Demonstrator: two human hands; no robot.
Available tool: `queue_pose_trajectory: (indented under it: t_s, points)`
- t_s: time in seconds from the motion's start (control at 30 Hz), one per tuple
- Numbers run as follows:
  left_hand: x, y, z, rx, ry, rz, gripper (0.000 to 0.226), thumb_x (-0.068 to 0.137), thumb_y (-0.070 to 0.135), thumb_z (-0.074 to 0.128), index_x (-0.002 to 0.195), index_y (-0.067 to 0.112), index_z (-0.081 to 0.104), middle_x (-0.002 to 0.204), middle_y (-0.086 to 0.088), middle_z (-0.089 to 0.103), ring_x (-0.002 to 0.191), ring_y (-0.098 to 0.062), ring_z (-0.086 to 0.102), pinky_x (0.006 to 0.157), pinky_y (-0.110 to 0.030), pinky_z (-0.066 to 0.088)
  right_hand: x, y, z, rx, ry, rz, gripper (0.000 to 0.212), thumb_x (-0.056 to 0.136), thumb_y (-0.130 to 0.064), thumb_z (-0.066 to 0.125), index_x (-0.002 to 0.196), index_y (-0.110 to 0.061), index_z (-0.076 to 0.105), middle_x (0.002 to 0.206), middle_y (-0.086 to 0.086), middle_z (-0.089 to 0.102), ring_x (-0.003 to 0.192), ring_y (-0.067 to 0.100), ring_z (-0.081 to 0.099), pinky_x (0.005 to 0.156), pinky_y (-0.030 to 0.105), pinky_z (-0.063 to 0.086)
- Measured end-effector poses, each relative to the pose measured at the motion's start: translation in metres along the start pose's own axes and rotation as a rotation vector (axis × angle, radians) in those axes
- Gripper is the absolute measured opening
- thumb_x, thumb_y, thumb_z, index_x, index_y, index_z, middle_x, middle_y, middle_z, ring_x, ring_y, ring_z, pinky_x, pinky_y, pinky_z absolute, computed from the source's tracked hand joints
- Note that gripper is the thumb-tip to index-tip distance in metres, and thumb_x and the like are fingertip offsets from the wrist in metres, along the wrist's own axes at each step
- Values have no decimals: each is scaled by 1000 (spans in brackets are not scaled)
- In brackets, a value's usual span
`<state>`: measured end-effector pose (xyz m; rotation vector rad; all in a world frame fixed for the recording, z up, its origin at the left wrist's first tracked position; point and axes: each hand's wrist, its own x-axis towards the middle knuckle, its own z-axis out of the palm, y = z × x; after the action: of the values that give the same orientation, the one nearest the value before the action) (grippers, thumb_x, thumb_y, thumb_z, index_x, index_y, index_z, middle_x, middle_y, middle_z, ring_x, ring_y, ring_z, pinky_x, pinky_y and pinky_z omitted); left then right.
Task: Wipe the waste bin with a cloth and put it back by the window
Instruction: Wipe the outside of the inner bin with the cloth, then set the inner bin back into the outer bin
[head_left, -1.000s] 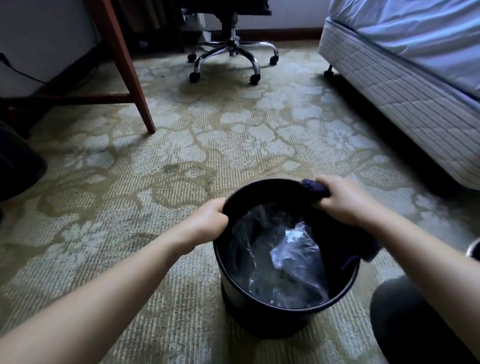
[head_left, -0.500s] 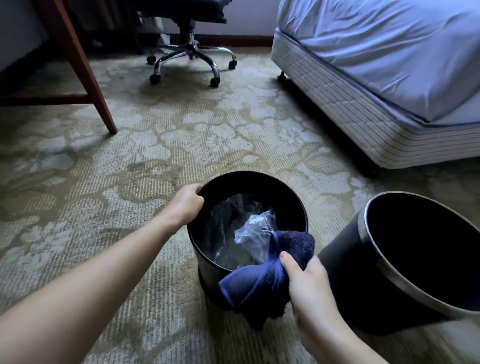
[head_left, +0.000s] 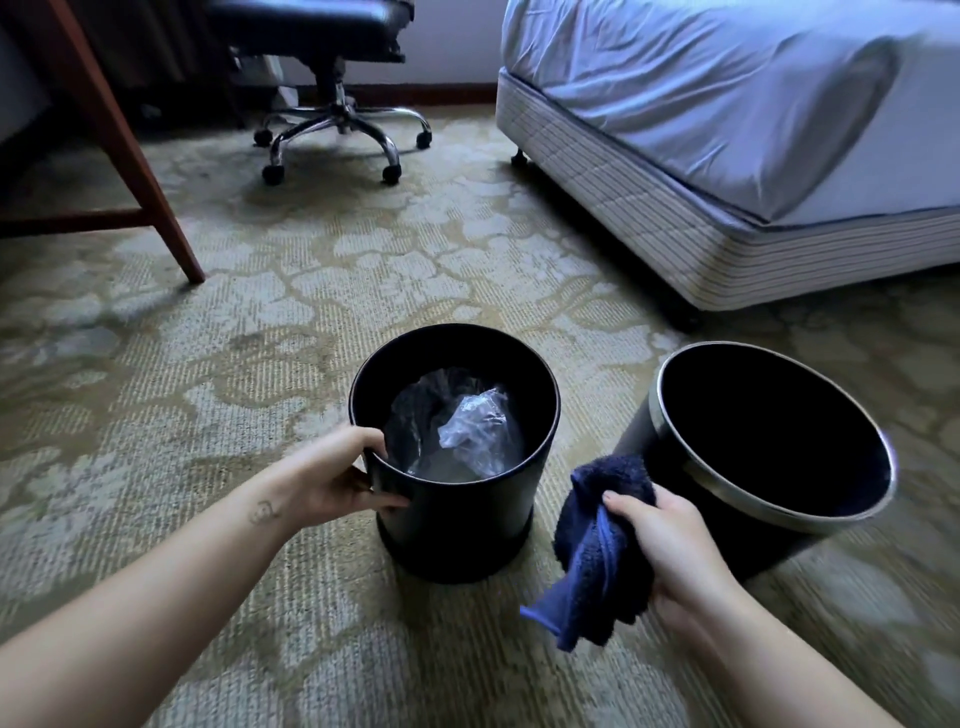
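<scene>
Bin (head_left: 457, 519): black, round, upright on patterned carpet (head_left: 249, 332), lower centre of frame. Inside it, crumpled clear plastic (head_left: 472, 434) against the dark bottom. Left hand (head_left: 337, 478) grips the bin's near-left rim, fingers hooked over the edge into the opening, thumb laid along the outer wall. Forearm runs in from the lower left corner, with a small mark near the wrist. Right hand (head_left: 675, 545), lower right of centre, is closed round a bunched dark blue cloth (head_left: 592, 561), thumb pressed on top of the wad. The cloth hangs left and down from the fist, one lighter hemmed corner lowest. It sits between the two bins, just beside the black bin's right wall, not touching it. Cannot tell whether the corner reaches the carpet. Second bin (head_left: 727, 486), right of centre: dark, with a silver band round the rim, tilted so its mouth faces the camera, interior dark. The cloth's top overlaps its near wall in view. Upper right: bed (head_left: 727, 135) with pale blue sheet over a striped base. Upper centre: chair (head_left: 332, 124) on a chrome wheeled base. Upper left: a slanted wooden desk leg (head_left: 130, 161).
</scene>
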<state>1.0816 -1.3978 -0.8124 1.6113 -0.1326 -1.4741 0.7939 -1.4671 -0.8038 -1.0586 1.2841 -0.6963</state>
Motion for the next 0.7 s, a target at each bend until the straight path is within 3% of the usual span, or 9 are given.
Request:
queue_pose_trajectory:
  t_s: [0.2,0.27,0.33,0.4,0.47,0.53,0.57,0.63,0.7]
  points:
    - [-1,3,29,-44,93,27,17,84,0,45,99,4,51,115,-30,45,104,-65,50,46,-42,59,32,57,-13,-253,-62,161,12,83,4,64,95,7,66,81,19,68,64,25,63,57,26,50]
    - [-1,2,38,-24,129,33,23,90,12,53,112,6,49,117,-28,46,108,-57,52,58,-48,61,40,85,-15,-286,-95,251,17,82,4,66,99,5,66,81,18,69,67,27,65,60,29,52]
    - [-1,-7,50,215,288,125,47,91,31,59,129,12,40,128,-17,44,120,-43,50,88,-54,53,46,112,-19,-344,-98,299,23,80,1,69,102,2,64,90,20,71,81,32,68,75,39,55]
    - [-6,-22,66,563,560,456,67,88,37,62,141,13,27,141,-16,32,134,-36,36,109,-51,34,50,129,-26,-425,-80,291,28,77,-2,72,103,-3,62,98,19,71,92,33,68,84,41,53]
    - [-17,-39,86,817,662,1051,70,88,30,59,147,11,26,143,-16,27,139,-32,28,117,-46,26,51,134,-32,-442,-91,271,32,76,-2,74,104,-6,60,101,13,69,94,28,66,86,36,51]
    - [-24,-58,105,1045,411,1540,63,85,19,57,144,8,38,142,-16,36,137,-30,36,116,-41,30,55,134,-39,-437,-98,238,41,74,-1,74,111,-10,59,105,9,68,98,26,65,89,36,51]
    - [-21,-72,112,1151,180,1596,60,85,15,56,143,10,42,139,-13,42,130,-27,45,111,-37,38,57,133,-43,-451,-92,231,41,74,-1,73,111,-12,60,105,9,69,98,26,66,87,37,52]
    - [-23,-104,132,1296,-158,1278,61,89,16,56,146,19,37,138,-4,44,119,-21,54,100,-29,45,54,128,-46,-331,-98,307,33,79,4,63,107,-14,64,98,8,69,89,23,65,73,32,53]
    - [1,-140,142,1126,-146,780,65,89,20,57,148,20,29,141,-5,40,127,-22,48,104,-23,36,46,118,-47,-132,-134,383,30,83,6,49,96,-15,66,82,5,64,72,19,60,57,23,46]
